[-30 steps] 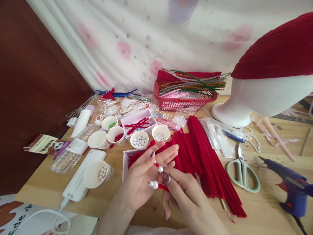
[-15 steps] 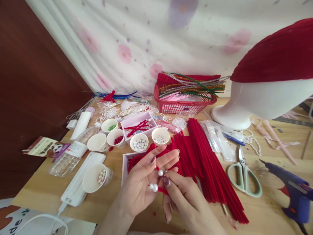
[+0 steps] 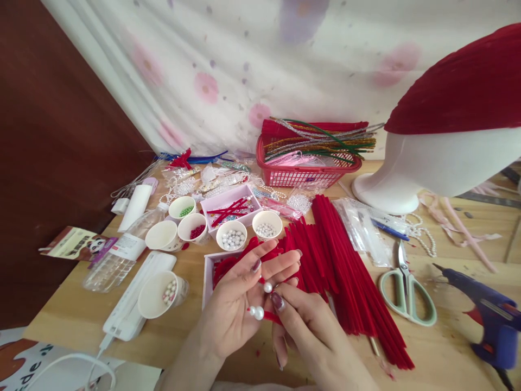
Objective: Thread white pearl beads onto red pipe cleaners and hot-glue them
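Note:
My left hand (image 3: 240, 307) lies palm up over the table, fingers stretched out, with a red pipe cleaner (image 3: 271, 316) threaded with white pearl beads (image 3: 257, 311) resting across it. My right hand (image 3: 303, 326) pinches that pipe cleaner between thumb and fingers, just beside another pearl (image 3: 267, 287). Under both hands sits a white box of red pieces (image 3: 211, 266). A big pile of red pipe cleaners (image 3: 345, 271) spreads out to the right of my hands.
Paper cups of beads (image 3: 232, 234) and a sideways cup (image 3: 157, 294) stand left of centre. A red basket (image 3: 305, 171) of coloured pipe cleaners sits at the back. Scissors (image 3: 407, 293), a blue glue gun (image 3: 488, 315) and a white mannequin head (image 3: 427, 168) with red cloth are on the right.
My hands have hardly moved; the beaded pipe cleaner stays pinched in the same place. The view has shifted slightly.

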`<state>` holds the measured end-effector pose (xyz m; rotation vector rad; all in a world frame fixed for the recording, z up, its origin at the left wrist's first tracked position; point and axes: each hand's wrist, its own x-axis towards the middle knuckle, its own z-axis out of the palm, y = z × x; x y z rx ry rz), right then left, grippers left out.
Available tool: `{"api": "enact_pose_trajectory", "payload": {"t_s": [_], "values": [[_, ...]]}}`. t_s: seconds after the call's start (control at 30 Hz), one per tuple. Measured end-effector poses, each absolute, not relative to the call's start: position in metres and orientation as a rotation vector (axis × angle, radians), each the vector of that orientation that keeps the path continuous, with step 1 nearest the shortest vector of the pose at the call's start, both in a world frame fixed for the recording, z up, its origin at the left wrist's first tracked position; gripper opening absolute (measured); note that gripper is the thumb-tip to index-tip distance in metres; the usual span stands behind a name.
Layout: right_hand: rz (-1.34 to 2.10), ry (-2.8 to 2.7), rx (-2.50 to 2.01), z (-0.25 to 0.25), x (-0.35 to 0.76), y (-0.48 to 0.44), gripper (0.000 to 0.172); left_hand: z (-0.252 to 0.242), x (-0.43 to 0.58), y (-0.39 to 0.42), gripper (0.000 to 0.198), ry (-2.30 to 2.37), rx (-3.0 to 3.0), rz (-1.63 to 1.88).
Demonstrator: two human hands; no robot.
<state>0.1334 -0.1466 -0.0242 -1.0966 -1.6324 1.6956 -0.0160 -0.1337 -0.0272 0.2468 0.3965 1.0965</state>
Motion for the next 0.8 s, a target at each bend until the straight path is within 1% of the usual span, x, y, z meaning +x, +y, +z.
{"api": "enact_pose_trajectory", "payload": {"t_s": [0.37,0.43,0.5,0.57,0.6,0.7,0.8], "values": [[1.705,-1.575,-1.075,-0.019,0.135,-0.150,0.028,-0.020,-0.018,-0.131,0.028,0.528,0.423,1.001],[1.676,-1.545,-1.094,-0.020,0.135,-0.150,0.029,-0.021,-0.015,-0.131,0.029,0.528,0.397,1.030],[1.657,-1.548,-1.077,-0.022,0.136,-0.150,0.030,-0.023,-0.012,-0.131,0.023,0.556,0.352,1.084],[1.640,-1.570,-1.045,-0.024,0.136,-0.150,0.031,-0.027,-0.010,-0.130,0.013,0.601,0.317,1.110],[1.632,-1.577,-1.041,-0.025,0.136,-0.150,0.032,-0.029,-0.009,-0.130,0.012,0.619,0.312,1.110],[1.624,-1.573,-1.049,-0.026,0.137,-0.150,0.032,-0.036,-0.007,-0.129,0.021,0.650,0.325,1.120],[1.643,-1.540,-1.027,-0.026,0.137,-0.150,0.034,-0.039,-0.006,-0.129,0.023,0.676,0.346,1.141]]}}
